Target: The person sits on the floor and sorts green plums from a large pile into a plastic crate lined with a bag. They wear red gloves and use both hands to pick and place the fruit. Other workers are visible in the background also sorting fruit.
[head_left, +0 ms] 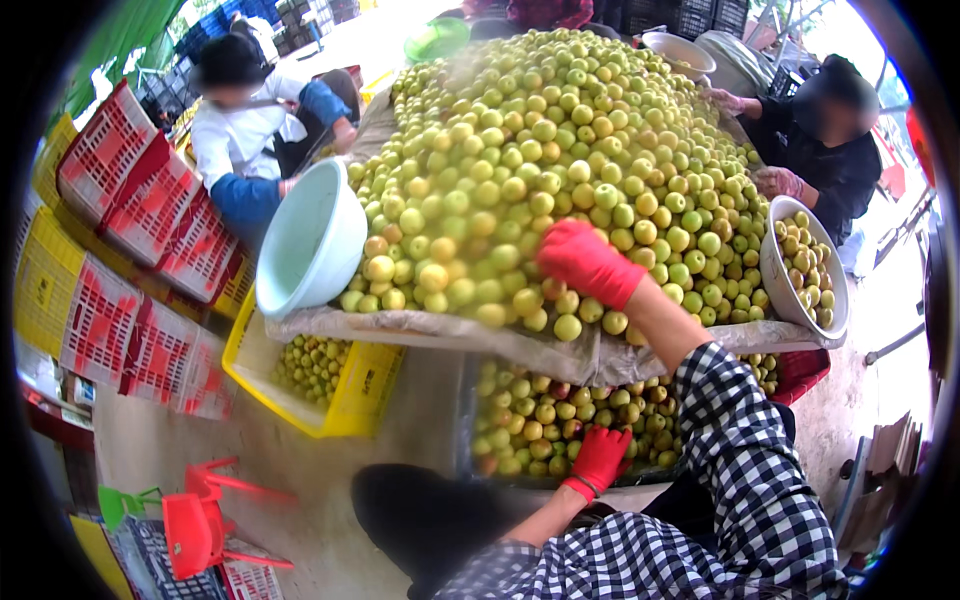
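Note:
A large heap of round green-yellow fruits (525, 172) covers a sheet-lined table (450, 330). My right hand (589, 262), in a red glove, rests against the near side of the heap with its fingers curled; whether a fruit is inside them is hidden. Lower down, my left hand (602, 459), also red-gloved, is at the fruits in a dark crate (570, 427) below the table edge. Its fingers point down among them, and their grip cannot be made out. Some fruits in this crate are redder than those on the heap.
A pale blue basin (311, 240) tilts at the table's left corner, a white basin of fruits (806, 266) at the right. A yellow crate (315, 375) stands below left, near stacked crates (161, 217). Co-workers (247, 135) (825, 142) sit at both sides. A red chair (199, 517) is lower left.

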The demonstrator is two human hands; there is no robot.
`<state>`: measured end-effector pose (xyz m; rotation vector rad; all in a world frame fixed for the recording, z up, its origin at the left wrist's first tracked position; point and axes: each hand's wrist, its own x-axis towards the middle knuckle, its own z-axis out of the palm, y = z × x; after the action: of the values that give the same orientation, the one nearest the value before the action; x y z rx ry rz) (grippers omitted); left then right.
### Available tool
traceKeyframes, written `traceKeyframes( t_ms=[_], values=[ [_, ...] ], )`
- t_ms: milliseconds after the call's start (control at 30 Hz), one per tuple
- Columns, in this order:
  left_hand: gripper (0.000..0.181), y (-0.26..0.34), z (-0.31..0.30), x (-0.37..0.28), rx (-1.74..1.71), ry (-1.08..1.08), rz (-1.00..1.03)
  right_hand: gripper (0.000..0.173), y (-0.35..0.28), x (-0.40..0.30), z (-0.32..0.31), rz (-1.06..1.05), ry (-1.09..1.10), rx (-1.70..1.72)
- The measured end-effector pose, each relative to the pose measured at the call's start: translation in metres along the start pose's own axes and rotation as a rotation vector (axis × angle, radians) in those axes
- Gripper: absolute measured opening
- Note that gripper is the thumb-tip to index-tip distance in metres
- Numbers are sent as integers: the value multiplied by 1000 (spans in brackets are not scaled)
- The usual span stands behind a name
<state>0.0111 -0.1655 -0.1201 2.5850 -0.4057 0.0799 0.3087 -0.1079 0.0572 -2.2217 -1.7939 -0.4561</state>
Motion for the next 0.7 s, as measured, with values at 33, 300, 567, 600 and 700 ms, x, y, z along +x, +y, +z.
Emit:
traceKeyframes(
  t_ms=[33,300,567,600,700],
  values=[
    [57,2,0,0,-25,-35,-13,4,11,-9,-3,42,24,-28],
    [57,-2,-5,3,-56,-65,-32,20,18,-51,-31,321,303,-122],
    [56,-4,-7,5,-73,-101,-32,34,-48,-13,4,12,146,189],
    [55,-5,-5,3,-76,-87,-29,34,-57,-20,8,58,138,164],
    [56,-3,-6,4,-90,-100,-30,29,-48,-31,6,131,108,33]
  ],
)
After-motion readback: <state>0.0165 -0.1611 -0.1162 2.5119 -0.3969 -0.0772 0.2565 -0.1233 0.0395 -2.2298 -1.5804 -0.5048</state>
